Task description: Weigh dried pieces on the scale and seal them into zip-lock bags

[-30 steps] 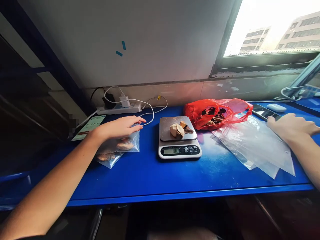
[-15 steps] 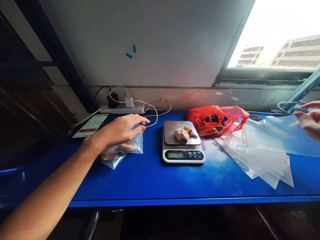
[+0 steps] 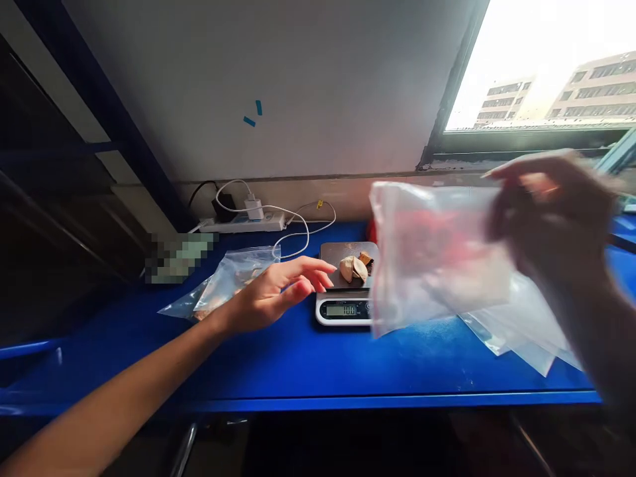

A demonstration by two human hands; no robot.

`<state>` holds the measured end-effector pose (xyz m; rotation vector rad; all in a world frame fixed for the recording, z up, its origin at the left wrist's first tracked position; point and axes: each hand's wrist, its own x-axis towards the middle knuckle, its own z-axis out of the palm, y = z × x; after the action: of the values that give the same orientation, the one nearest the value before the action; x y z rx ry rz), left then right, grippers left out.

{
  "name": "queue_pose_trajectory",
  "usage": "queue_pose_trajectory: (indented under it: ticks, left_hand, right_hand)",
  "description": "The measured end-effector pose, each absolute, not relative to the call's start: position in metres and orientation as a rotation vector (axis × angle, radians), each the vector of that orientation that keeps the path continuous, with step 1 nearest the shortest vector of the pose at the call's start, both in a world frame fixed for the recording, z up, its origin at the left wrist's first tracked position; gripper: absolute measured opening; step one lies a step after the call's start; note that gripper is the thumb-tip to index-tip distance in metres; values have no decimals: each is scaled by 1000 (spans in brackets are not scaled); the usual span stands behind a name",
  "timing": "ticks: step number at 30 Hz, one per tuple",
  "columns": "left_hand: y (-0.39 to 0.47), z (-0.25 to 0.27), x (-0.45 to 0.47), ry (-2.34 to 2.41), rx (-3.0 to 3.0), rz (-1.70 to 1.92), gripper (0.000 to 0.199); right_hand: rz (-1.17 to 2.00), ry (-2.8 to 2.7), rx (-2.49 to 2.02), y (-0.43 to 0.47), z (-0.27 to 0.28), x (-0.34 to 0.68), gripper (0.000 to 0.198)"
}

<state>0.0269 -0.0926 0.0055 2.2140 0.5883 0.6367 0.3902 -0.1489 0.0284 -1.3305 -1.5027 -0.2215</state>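
Note:
A clear zip bag (image 3: 437, 258), blurred by motion, hangs from my right hand (image 3: 551, 212), whose fingers pinch its right edge. My left hand (image 3: 278, 291) holds nothing; its fingers are apart and reach toward the left side of the digital kitchen scale (image 3: 342, 310). On the scale's metal plate lie a pale, shell-like dried piece (image 3: 353, 268) and smaller brown bits (image 3: 366, 258). The bag covers the right part of the scale. Left of my left hand lie filled clear bags (image 3: 223, 275) with brownish pieces inside.
Several flat clear bags (image 3: 527, 338) lie on the blue table (image 3: 278, 371) at the right. A red plastic bag (image 3: 371, 232) is mostly hidden behind the held bag. A power strip (image 3: 238, 224) with chargers and a white cable runs along the wall; a blurred-out phone (image 3: 181, 258) lies at left.
My right hand has brought a clear bag from the far right in toward the scale. My left hand has moved off the filled bags, rightward to the scale.

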Motion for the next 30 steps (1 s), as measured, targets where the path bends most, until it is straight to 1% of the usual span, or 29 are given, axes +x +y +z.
queue_pose_trajectory:
  ticks: [2,3,6,7,9,14,19,21,22,25,27,28,29,30]
  left_hand:
    - [-96,3,30,496,2035,696,59]
    - [-98,3,31,460,1977,722,58]
    - [-101,4,33,494,1935,721,41]
    - [-102,5,33,544,1944,694,35]
    - [-103,5,34,616,1968,640,30]
    - [-100,1,36,583,1990,585,37]
    - [-95,-4,35,500,1846,557,39]
    - [-95,-3,35,446,1814,563,36]
    - [-95,-1,34,430,1809,562,34]
    - [-101,4,34,458,1814,506,27]
    - [-107,6,36,504,1815,443,25]
    - [-111,6,37,514,1820,412,24]
    - [-114,4,40,514,1828,377,24]
    - [-117,2,43,504,1839,338,24]
  right_hand:
    - [59,-1435,-1142,-139,22,350,14]
    - [172,-1409,-1094,-137,18,335,12]
    - [330,-1399,-1134,-139,0,313,12]
    - [358,-1389,-1156,-142,-5,312,12]
    - [391,-1370,-1181,-149,-12,313,13]
    - [429,-1342,-1167,-153,-14,309,13]
    - [508,-1381,-1151,-144,-19,312,12]
    - [423,-1554,-1183,-143,-20,315,14]
    - [321,-1678,-1205,-143,-20,316,14]
    - [-179,-1977,-1183,-154,-16,309,19]
    - [-457,-2052,-1032,-166,-12,295,28]
    - [-530,-2088,-922,-173,-10,287,31]
    - [-567,-2147,-793,-179,-9,279,31]
    - [-569,-2222,-670,-184,-9,272,26]
